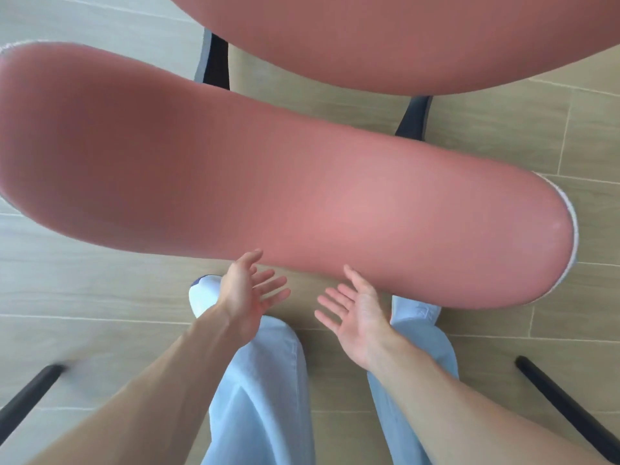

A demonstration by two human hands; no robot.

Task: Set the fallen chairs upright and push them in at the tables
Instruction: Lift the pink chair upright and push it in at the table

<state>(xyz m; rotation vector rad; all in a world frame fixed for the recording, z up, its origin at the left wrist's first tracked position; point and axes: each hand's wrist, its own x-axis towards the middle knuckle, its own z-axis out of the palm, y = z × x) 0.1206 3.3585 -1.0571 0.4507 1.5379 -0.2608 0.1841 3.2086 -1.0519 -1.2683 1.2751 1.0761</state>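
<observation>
A pink-red chair fills the upper view: its long rounded backrest (285, 182) runs from upper left to lower right, and its seat (419, 38) lies beyond at the top. Dark supports (216, 60) join the two. My left hand (250, 293) hovers just under the backrest's near edge, fingers spread, palm facing right. My right hand (355, 310) is beside it, palm up with fingers straight, thumb close to the backrest's edge. Neither hand holds anything. No table is in view.
Black chair legs (27, 397) slant across the bottom left, and another black leg (567, 404) across the bottom right. My legs in light blue trousers (268, 391) stand on a beige tiled floor (503, 122), with a white shoe (204, 293) under the backrest.
</observation>
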